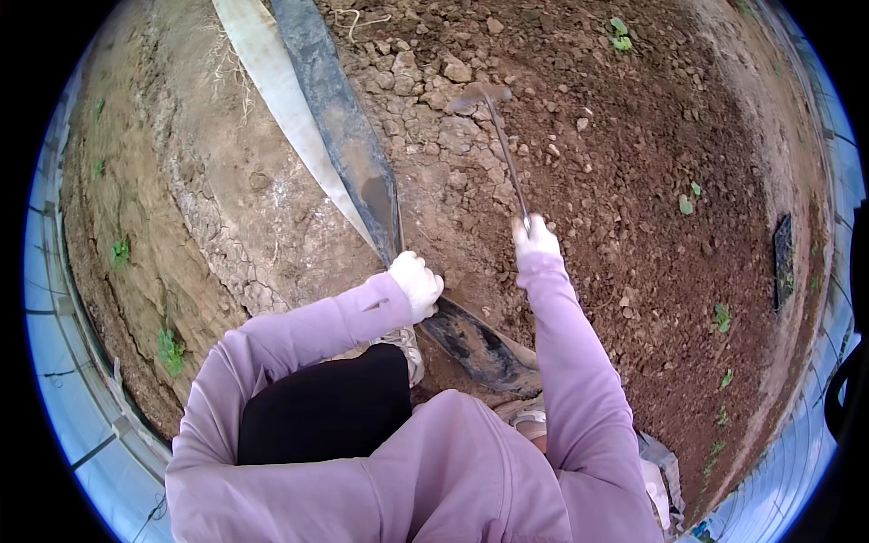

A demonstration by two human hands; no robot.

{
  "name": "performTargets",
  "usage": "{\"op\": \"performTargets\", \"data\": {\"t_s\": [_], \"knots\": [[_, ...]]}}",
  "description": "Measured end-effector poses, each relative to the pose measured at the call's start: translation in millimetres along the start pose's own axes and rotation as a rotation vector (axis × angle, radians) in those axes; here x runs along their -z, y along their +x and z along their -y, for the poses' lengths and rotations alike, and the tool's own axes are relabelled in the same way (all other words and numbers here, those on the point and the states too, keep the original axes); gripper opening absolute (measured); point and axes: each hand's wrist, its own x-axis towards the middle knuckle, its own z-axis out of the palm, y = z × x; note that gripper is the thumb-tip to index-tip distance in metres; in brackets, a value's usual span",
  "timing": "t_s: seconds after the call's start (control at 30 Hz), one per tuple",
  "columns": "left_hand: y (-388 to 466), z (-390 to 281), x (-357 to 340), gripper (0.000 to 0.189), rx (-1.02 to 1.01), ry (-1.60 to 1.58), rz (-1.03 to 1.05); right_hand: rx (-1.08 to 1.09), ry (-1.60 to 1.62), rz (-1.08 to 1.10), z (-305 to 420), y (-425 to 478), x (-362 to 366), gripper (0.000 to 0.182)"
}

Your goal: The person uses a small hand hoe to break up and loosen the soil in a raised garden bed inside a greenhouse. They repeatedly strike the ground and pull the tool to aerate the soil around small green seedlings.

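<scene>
Before me, my left hand [417, 284], in a white glove, is closed around a long flat strip of black plastic film [339, 129] smeared with soil. The strip runs up and left from my fist, and a lower part of it hangs down between my feet. A pale whitish band [285, 102] lies along its left side. To the right, my right hand [536, 239], also gloved in white, grips the handle of a small hand hoe [506, 149]. The hoe's slightly blurred metal head [481, 96] is over cracked, cloddy soil [455, 132]; whether it touches the ground I cannot tell.
Small green seedlings [619, 37] stand in the loose brown soil on the right, and several green plants [171, 353] grow at the left. A dark flat piece [784, 261] lies far right. My shoes [406, 353] are close below the strip. Bluish sheeting [75, 407] borders both sides.
</scene>
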Motion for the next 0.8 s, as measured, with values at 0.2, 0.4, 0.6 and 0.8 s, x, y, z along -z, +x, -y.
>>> {"op": "performTargets", "data": {"t_s": [0.2,0.4,0.6,0.8], "knots": [[-18.8,-8.7,-22.4,0.032,0.075,0.016,-0.226,-0.156,-0.261,0.146,-116.7,-29.6,4.3,0.035],[-20.3,-7.3,-19.3,0.033,0.010,-0.021,-0.216,-0.243,-0.466,0.131,-186.2,-100.4,55.3,0.034],[-6.0,-5.5,-15.5,0.031,0.006,-0.052,-0.299,-0.043,-0.100,-0.214,-114.9,-90.8,49.1,0.029],[-16.0,-6.0,-14.6,0.031,0.003,-0.027,-0.308,-0.262,-0.067,0.057,-107.5,-181.0,83.3,0.026]]}}
